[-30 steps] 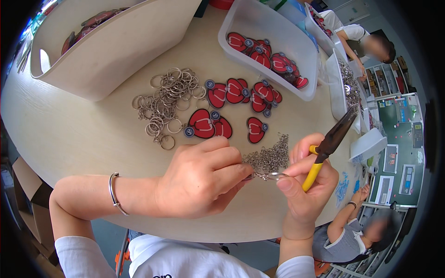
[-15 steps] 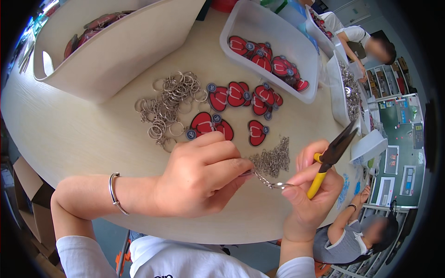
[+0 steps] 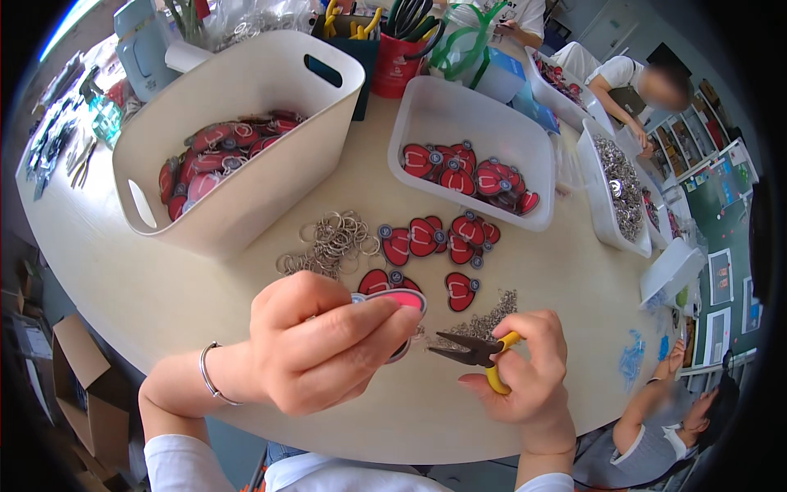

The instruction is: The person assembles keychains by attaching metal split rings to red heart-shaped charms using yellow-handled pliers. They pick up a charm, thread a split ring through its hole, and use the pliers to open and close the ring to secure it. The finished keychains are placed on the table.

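My left hand [image 3: 328, 348], with a silver bracelet [image 3: 211, 373] on its wrist, is closed on a red keychain charm [image 3: 407, 298] with a dark rim. The fingers cover much of the charm. My right hand [image 3: 525, 377] grips pliers [image 3: 469, 349] by their yellow handles. Their dark jaws stand slightly apart and point left, just right of the charm. Beyond my hands lie several red bow-shaped charms [image 3: 461, 291] with small blue discs, a heap of split rings [image 3: 338, 239] and a pile of small metal links [image 3: 496, 318].
A white tub [image 3: 270, 176] of finished-looking red keychains stands at the left back. A translucent bin [image 3: 508, 205] holds more red charms. A red cup [image 3: 395, 72] of tools stands behind. On the right are a tray of metal parts [image 3: 619, 193] and two people.
The pliers have swung from pointing up and right to pointing left at my left hand. My right fingers have let go of the ring and chain. The view has tilted up.
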A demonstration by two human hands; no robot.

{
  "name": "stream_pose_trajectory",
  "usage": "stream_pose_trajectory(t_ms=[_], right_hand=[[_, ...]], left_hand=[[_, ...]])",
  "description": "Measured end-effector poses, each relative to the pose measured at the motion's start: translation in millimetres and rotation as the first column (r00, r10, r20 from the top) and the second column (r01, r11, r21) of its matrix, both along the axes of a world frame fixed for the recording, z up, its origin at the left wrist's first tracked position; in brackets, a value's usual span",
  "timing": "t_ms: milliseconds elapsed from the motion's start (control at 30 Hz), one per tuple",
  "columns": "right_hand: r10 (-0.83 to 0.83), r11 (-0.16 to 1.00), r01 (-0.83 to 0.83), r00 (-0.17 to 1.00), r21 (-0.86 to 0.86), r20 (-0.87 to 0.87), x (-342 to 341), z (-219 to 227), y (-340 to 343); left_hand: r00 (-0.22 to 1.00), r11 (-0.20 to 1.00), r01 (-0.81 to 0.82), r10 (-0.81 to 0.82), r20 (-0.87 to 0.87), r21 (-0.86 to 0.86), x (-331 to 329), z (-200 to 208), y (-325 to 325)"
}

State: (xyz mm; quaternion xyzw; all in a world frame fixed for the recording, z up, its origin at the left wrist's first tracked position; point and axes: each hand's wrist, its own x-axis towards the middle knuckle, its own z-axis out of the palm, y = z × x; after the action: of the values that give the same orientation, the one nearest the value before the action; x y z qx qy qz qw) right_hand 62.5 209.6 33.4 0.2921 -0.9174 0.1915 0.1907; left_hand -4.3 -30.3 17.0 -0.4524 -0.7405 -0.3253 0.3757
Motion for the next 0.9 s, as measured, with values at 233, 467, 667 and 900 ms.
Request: stream_pose_trajectory(t_ms=[233,467,667,900], right_hand=[[0.01,1.0,-0.009,0.999,0.02,-0.052,2,0,-2],[0.029,0.999,-0.026,0.986,0.02,-0.166,5,-7,-5],[0.006,0.997,-0.022,0.975,-0.069,-0.221,16,-24,-21],[0.018,0.978,-0.002,0.997,-0.21,0.071,14,-14,-18]], left_hand=[[0.997,1.0,-0.013,0.011,-0.07,-0.023,3,2,-1],[1.0,1.0,0.002,-0.002,0.008,0.024,8,3,-1],[0.992,0.993,0.082,-0.089,0.093,0.081,10,6,-4],[0.995,0.997,0.076,-0.075,0.072,-0.004,11,7,-13]])
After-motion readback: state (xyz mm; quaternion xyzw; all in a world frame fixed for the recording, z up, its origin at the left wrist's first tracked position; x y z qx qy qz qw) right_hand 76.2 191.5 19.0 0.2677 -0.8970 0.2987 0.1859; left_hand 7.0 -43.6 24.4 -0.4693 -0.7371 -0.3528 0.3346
